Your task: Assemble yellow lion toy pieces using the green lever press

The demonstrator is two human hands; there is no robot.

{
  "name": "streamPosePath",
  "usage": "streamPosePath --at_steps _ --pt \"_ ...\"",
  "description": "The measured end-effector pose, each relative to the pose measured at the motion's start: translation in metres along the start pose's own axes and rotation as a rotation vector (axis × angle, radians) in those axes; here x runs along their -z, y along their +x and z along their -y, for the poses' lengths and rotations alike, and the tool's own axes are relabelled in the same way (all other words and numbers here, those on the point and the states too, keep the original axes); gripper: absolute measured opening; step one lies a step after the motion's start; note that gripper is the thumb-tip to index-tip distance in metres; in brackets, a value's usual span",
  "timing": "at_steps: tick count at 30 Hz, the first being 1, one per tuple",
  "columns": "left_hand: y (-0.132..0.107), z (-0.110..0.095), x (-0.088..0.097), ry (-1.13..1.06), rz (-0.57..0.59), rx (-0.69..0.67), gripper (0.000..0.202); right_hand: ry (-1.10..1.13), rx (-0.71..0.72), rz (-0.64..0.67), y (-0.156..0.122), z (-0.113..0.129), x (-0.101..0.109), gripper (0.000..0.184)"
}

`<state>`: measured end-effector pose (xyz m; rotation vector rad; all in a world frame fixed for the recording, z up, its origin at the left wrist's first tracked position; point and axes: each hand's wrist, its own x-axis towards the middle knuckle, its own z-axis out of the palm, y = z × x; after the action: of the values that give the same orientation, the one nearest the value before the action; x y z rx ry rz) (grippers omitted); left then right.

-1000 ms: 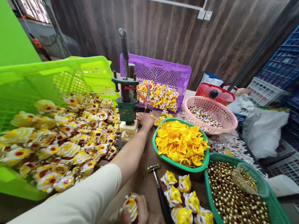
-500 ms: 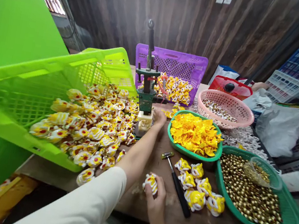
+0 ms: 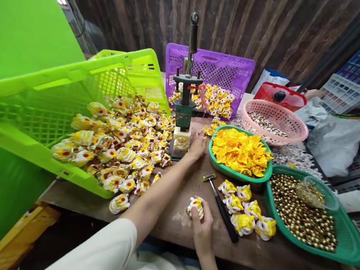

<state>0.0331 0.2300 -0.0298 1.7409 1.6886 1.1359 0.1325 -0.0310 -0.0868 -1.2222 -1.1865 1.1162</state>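
Observation:
My right hand (image 3: 203, 225) is closed around a small yellow-and-white plastic toy animal (image 3: 196, 207), just above the front of the table. Red and yellow marks show on the toy's near side. My left hand (image 3: 198, 145) reaches forward beside the base of a green hand press (image 3: 183, 112); its fingertips are partly hidden. In the press sits a cream-coloured block mould (image 3: 182, 140). Right of my right hand lies a small hammer (image 3: 223, 209) with a black handle. Several finished-looking toy animals (image 3: 244, 223) stand beyond it.
A tilted lime-green crate (image 3: 36, 83) spills toys onto the table at left. Behind the press stands a purple crate (image 3: 210, 57) of parts. At right are a green basket of yellow pieces (image 3: 241, 152), a green basket of gold bells (image 3: 305, 211) and a pink basket (image 3: 274, 118).
The whole view has shifted with the head. My right hand has moved slightly rightward with the toy still in it. My left hand remains beside the press.

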Motion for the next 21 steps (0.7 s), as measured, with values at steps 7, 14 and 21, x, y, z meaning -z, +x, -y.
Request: streamPosePath --at_steps 7,14,21 --pt "-0.029 0.008 0.023 -0.303 0.155 0.012 0.027 0.260 -0.027 -0.052 0.034 0.042 -0.007 0.049" --pt "-0.013 -0.006 0.061 -0.498 0.526 -0.086 0.026 0.302 -0.070 0.358 0.019 0.057 -0.032 0.039" --pt "-0.007 -0.084 0.079 -0.488 0.834 -0.457 0.023 0.428 -0.254 0.404 -0.005 0.047 -0.032 0.037"
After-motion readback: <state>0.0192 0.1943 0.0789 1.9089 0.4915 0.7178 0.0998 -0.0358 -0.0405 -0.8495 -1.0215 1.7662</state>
